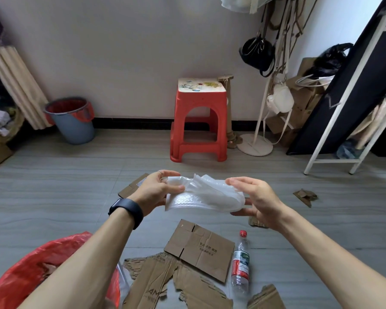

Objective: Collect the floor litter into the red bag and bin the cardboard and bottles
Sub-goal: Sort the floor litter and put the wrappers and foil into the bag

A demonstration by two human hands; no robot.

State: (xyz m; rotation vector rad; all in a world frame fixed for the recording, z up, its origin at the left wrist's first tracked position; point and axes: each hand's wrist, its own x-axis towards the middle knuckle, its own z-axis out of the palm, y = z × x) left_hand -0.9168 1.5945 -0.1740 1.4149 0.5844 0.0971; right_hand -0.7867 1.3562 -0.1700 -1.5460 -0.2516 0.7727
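Crumpled white bubble wrap [205, 196] is held at mid-frame, pinched at 1 end by the left hand [153, 192] and gripped at the other by the right hand [257, 199]. The red bag [31, 275] is slumped at lower left. If released here, the wrap would likely be dropped onto the cardboard [201, 250], missing the bag.

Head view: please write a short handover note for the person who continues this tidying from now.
Left hand grips one end of the crumpled white bubble-wrap plastic sheet; right hand holds the other end.
Red plastic bag lies at lower left.
Lying loose: flattened brown cardboard box, torn brown cardboard piece, clear plastic bottle with red cap, small cardboard scrap at right.
Grey bin with red liner stands far left.
Done: bubble-wrap is off the ground.
Left: bag it, then bin the cardboard and bottle.
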